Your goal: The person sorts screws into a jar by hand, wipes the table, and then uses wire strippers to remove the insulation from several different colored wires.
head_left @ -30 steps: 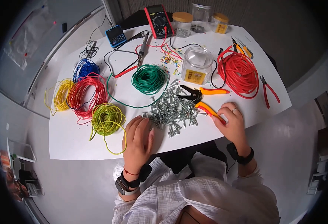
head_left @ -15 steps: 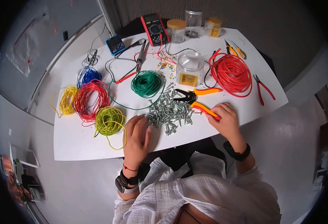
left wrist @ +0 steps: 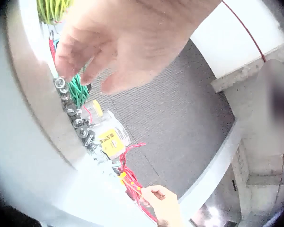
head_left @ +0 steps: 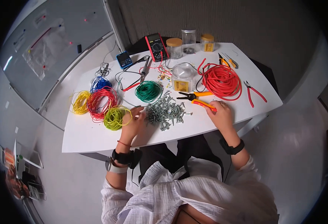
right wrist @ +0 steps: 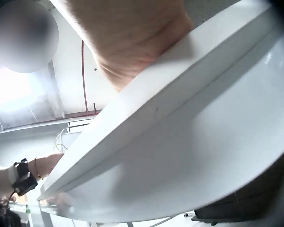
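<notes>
My left hand point(head_left: 131, 122) is at the near left of the table, palm down with relaxed, slightly bent fingers, and holds nothing. It sits between a yellow-green wire coil point(head_left: 113, 118) and a pile of silver screws point(head_left: 165, 114). In the left wrist view its fingertips hang close over the nearest screws point(left wrist: 78, 124). At the pile's right, my right hand point(head_left: 222, 115) holds the end of one orange-and-red handle of the wire strippers point(head_left: 199, 102). Their black jaws stand spread toward the screws. The right wrist view shows only the forearm and wrist over the table edge, the fingers hidden.
Blue point(head_left: 101, 84), yellow point(head_left: 81, 102), red point(head_left: 101, 104) and green point(head_left: 148, 91) wire coils lie on the left. A clear jar point(head_left: 183, 77), a multimeter point(head_left: 156, 47) and a soldering iron point(head_left: 145, 67) stand or lie behind. Thick red cable point(head_left: 223, 83) and red-handled cutters point(head_left: 254, 93) are rightward.
The head view has tilted up, showing more of the wall and board. My left hand has shifted forward beside the yellow-green coil, its fingers lifting slightly. The right hand stays at the strippers' handle.
</notes>
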The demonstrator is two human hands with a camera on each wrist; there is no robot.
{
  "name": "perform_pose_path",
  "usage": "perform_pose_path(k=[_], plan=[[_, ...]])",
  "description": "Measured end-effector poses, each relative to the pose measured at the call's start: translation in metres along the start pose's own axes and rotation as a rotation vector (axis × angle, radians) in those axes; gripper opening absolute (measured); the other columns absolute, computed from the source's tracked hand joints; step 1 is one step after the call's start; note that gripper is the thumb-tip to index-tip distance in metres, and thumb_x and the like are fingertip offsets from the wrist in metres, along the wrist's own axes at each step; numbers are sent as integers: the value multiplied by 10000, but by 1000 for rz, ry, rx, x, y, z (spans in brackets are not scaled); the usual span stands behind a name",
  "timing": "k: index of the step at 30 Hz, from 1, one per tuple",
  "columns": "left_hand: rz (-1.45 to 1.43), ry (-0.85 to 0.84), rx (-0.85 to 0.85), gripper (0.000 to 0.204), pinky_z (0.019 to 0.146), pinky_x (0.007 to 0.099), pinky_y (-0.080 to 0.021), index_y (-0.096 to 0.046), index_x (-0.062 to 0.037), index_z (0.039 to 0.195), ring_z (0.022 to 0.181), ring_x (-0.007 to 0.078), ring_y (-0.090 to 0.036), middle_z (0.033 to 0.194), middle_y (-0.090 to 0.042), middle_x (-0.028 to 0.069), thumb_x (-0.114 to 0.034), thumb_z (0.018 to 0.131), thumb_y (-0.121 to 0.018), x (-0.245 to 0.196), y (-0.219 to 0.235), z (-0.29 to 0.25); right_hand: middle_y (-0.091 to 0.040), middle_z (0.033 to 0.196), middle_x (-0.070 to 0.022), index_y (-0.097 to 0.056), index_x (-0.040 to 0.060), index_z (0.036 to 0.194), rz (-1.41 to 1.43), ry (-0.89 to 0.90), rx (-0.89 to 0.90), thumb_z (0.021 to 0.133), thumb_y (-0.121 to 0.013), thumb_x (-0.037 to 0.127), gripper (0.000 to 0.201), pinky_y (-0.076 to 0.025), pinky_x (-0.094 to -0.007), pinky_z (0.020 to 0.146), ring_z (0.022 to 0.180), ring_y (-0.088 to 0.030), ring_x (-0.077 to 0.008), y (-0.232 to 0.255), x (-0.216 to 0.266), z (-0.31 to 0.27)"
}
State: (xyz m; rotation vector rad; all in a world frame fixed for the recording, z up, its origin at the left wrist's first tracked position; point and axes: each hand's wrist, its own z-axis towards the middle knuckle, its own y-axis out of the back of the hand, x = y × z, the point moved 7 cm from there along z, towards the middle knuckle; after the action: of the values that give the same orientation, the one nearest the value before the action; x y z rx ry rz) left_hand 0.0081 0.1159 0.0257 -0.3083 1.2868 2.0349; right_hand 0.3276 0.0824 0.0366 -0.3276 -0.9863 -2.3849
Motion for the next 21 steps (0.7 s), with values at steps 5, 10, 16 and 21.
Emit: perform_pose_path(k=[5, 10, 16, 21], plan=[[-258, 166, -86, 198, 652, 259, -485, -635, -10, 963, 723, 174, -622, 927, -630, 115, -134, 826, -566, 7, 6, 19, -576, 687, -130, -559, 44, 773, -14, -22, 2, 693, -698, 151, 193, -458, -398, 609, 663, -566, -309, -7, -3, -5], [-73, 248, -70, 152, 545, 266, -482, -646, -15, 852, 549, 177, -611, 758, -648, 107, -138, 763, -661, 8, 11, 52, -577, 688, -136, -560, 38, 760, -89, -80, -21, 698, -693, 161, 191, -455, -409, 619, 669, -568, -313, -6, -8, -6], [-101, 281, -206, 170, 547, 322, -481, -651, -39, 789, 556, 207, -619, 712, -649, 89, -153, 684, -723, 65, -4, 79, -570, 737, -138, -564, 35, 753, -251, -98, -1, 698, -682, 151, 175, -445, -400, 687, 739, -554, -310, -7, -11, -3], [100, 287, -76, 291, 688, 342, -476, -624, -80, 919, 769, 240, -624, 812, -648, 108, -253, 690, -669, 108, -17, 84, -556, 823, -140, -570, 34, 778, -200, -26, -106, 685, -680, 113, 165, -434, -388, 742, 820, -535, -309, 2, -3, -5]])
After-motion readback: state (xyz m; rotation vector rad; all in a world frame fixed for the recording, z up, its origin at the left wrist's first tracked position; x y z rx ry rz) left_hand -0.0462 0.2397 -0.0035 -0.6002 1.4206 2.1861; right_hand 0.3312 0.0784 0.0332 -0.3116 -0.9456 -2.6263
